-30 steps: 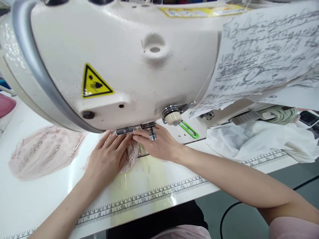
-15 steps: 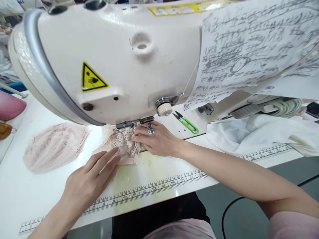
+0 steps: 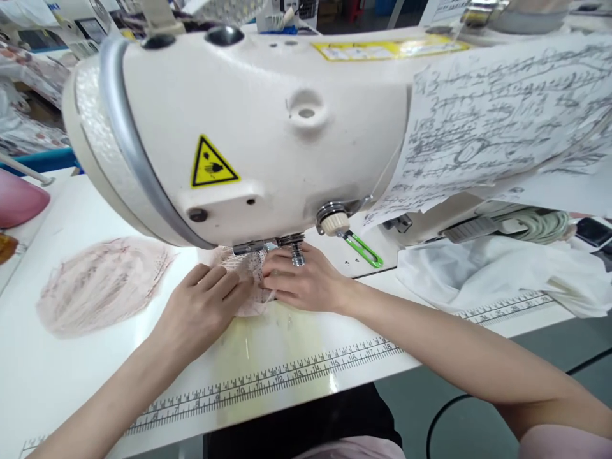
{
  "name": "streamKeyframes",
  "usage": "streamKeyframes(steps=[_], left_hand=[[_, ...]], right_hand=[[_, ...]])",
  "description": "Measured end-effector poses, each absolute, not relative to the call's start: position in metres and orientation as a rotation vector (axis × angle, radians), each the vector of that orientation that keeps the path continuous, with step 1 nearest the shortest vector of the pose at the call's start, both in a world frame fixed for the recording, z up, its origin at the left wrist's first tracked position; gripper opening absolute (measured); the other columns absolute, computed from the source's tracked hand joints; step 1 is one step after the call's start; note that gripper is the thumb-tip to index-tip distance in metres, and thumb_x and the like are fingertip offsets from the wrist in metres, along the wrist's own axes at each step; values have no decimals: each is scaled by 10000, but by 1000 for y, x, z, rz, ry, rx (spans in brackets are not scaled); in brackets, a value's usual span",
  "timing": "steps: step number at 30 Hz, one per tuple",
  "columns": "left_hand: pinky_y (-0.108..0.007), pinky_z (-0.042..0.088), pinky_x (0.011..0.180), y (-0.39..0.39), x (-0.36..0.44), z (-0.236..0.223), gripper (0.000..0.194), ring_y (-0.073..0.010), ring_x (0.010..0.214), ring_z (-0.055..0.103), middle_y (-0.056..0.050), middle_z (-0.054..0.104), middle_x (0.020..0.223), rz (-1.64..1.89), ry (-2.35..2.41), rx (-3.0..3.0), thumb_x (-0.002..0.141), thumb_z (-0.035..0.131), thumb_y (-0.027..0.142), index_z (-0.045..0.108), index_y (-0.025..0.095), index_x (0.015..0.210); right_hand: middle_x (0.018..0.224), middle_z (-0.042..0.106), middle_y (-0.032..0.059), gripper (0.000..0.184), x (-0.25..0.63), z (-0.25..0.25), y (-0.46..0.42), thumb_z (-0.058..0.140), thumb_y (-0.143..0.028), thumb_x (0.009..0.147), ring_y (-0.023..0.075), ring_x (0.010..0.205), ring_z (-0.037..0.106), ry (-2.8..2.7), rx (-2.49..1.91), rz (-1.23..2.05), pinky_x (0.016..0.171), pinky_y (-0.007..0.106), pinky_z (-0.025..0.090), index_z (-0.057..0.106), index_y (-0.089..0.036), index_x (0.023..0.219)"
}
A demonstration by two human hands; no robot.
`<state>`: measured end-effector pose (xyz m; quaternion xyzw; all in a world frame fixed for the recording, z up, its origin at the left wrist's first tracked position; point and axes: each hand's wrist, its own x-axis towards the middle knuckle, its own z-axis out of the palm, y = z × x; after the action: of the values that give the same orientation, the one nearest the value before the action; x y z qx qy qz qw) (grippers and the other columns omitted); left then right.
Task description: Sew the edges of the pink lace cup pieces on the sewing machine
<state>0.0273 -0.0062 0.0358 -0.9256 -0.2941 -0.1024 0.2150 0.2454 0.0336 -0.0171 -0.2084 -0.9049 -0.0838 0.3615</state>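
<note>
Under the head of the white sewing machine (image 3: 258, 153) lies a small piece of pale pink lace fabric (image 3: 249, 308), partly covered by my hands. My left hand (image 3: 205, 309) presses on its left side with bent fingers, the tips hidden in the lace. From the right, my right hand (image 3: 308, 277) grips the fabric's edge, fingers curled close by the presser area. The needle and presser foot are hidden behind the machine head and hand. Another oval lace piece (image 3: 102, 287) lies flat to the left.
Green thread snips (image 3: 367, 252) lie behind my right hand, partly behind the tension knob (image 3: 335, 223). White cloth (image 3: 478, 271) rests on the right. A printed ruler (image 3: 280, 381) runs along the table's front edge. Handwritten paper (image 3: 478, 127) covers the machine arm. A pink object (image 3: 21, 199) stands far left.
My left hand has moved right and forward onto the lace, its fingers now more bent. My right hand stays by the fabric. The view has tilted up, showing more background.
</note>
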Motion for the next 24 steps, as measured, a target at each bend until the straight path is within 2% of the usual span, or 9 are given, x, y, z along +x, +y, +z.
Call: streamKeyframes(steps=[3,6,9,12,14,16,19,24], left_hand=[[-317,410,580,-4,28,29,206,-158,587,516,2,589,645,-306,-780,-2532,859,505,34,644,182,826],[-315,410,604,-5,26,26,201,-150,591,511,21,581,623,-311,-802,-2506,875,523,61,647,209,819],[-329,401,627,-6,25,24,181,-144,595,532,27,638,664,-354,-800,-2461,861,565,63,643,210,790],[-408,430,824,-6,25,19,192,-190,806,645,-19,731,932,-423,-853,-2487,866,544,48,663,192,912],[-455,386,965,-6,25,14,261,-235,1028,642,-68,696,1151,-443,-910,-2568,894,497,62,641,163,1087],[-450,360,1015,-5,24,8,348,-248,1153,597,-103,621,1291,-420,-973,-2654,925,443,89,565,123,1249],[-439,360,1035,-4,23,1,434,-253,1237,543,-106,552,1371,-361,-1039,-2742,938,395,103,471,103,1365],[-454,337,1091,-2,25,-1,438,-267,1276,509,-108,537,1383,-349,-1035,-2769,915,387,91,510,79,1336]], right_hand=[[983,683,-19,195,244,-14,31,471,-163,895,137,859,540,-2334,-606,-255,862,314,409,658,-207,933],[1002,676,-31,187,242,-14,28,471,-146,902,115,783,536,-2358,-630,-354,879,311,420,636,-217,850],[922,676,-49,230,241,-14,28,486,-75,890,79,678,518,-2372,-564,-430,857,284,436,622,-218,772],[815,671,-69,241,241,-13,27,509,-40,872,62,619,488,-2380,-544,-437,745,243,444,632,-211,756],[767,666,-81,223,242,-13,26,528,-50,871,59,616,483,-2377,-566,-433,655,228,423,639,-207,759],[772,674,-84,188,242,-13,25,546,-79,881,58,646,503,-2362,-588,-427,599,230,396,654,-208,797],[806,688,-79,169,241,-12,23,549,-117,902,57,678,530,-2359,-600,-414,566,243,371,671,-212,835],[731,675,-81,189,239,-10,25,561,-100,890,62,671,547,-2361,-568,-397,536,245,356,682,-206,790]])
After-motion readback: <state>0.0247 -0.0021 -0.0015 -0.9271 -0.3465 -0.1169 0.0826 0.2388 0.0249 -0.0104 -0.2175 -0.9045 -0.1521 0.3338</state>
